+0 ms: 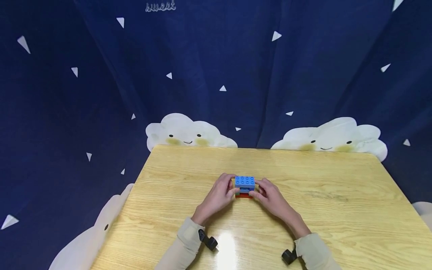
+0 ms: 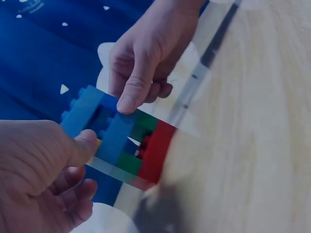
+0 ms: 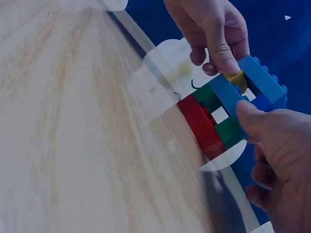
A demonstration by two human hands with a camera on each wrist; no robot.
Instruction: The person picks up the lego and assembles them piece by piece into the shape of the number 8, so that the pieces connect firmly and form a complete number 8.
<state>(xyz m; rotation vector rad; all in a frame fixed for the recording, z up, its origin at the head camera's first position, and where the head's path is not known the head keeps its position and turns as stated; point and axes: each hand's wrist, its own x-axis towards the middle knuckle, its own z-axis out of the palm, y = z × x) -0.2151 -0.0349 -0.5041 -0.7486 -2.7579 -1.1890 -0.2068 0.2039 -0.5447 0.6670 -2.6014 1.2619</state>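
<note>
Between my two hands stands a small tower of toy building bricks (image 1: 244, 180). Its base is a red brick (image 3: 199, 126), with green bricks (image 3: 228, 132) at both ends above and a gap between them. A blue brick (image 3: 224, 94) spans these. Over it come a yellow brick (image 3: 235, 80) and a dark blue brick (image 3: 262, 103), topped by a studded light blue brick (image 3: 262, 80). My left hand (image 1: 217, 195) grips the yellow end, its thumb on the near side. My right hand (image 1: 271, 198) pinches the dark blue end, fingers partly hidden behind.
The tower is over a light wooden table (image 1: 162, 210), around its middle. Behind the far edge hangs a dark blue curtain (image 1: 202, 56) with white triangles and smiling clouds. A black wrist camera (image 1: 210, 243) sits at the left cuff, another camera (image 1: 289, 257) at the right.
</note>
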